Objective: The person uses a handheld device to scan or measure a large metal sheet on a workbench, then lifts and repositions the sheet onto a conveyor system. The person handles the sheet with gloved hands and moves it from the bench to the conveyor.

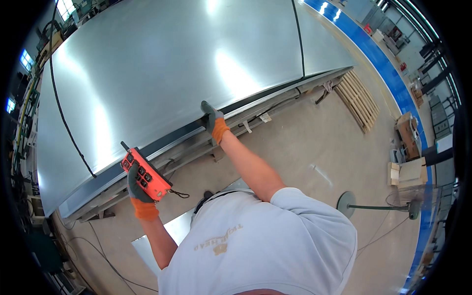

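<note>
A red handheld remote control (pixel 156 183) with black buttons and a short antenna is in my left hand (pixel 134 186). Its wrist strap hangs loose at the near end. Both hands wear grey gloves with orange cuffs. My right hand (pixel 213 119) is closed at the near edge of a large, shiny metal sheet (pixel 162 64); the fingers under the edge are hidden. A dark gap shows between this sheet and the metal frame (pixel 184 147) below it. Black cables (pixel 61 110) run across the sheet near its left and right sides.
A slatted wooden pallet (pixel 357 101) lies on the floor beyond the frame's right end. At the right are a floor fan (pixel 376 207) on a round base and cardboard boxes (pixel 412 171). Cables (pixel 101 250) trail over the floor at lower left, near a flat metal piece (pixel 147 248).
</note>
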Tool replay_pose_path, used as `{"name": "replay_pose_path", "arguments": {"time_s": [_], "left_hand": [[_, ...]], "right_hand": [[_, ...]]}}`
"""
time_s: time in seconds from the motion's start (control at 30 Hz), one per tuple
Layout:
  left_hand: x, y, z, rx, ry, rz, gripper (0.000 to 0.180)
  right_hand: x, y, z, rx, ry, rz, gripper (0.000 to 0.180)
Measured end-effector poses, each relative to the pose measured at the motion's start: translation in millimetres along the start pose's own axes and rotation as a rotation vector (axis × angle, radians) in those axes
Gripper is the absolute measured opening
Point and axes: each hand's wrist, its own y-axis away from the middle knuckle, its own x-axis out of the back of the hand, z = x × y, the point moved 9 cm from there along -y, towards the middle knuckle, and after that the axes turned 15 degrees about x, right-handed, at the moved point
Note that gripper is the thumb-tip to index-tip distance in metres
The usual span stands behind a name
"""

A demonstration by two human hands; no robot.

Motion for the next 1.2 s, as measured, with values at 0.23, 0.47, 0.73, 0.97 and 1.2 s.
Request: {"name": "replay_pose_path", "arguments": {"time_s": [0.23,0.47,0.73,0.97,1.2], "left_hand": [[-0.1,4.8,0.6,0.05,-0.066,-0.011,0.03],[-13.0,14.8,2.7,0.14,-0.013,-0.023,0.032],[-25.1,20.9,6.9,0.184,-0.055,-0.064,0.031],[-42.1,33.4,19.6,0.25,-0.092,-0.133,0.028],[-60.8,47.3,24.8,0.31,-0.154,-0.167,0.03]], "right_hand": [[-18.8,25.5,18.8,-0.051,-0.025,0.095,0.044],[-29.3,47.8,4.2,-0.083,0.083,0.103,0.053],[-33.6,73.7,-6.7,-0.134,0.325,0.071,0.053],[-48.4,104.1,-22.1,-0.082,0.252,-0.092,0.044],[43.1,135.4,-70.8,0.018,0.481,-0.004,0.045]]}}
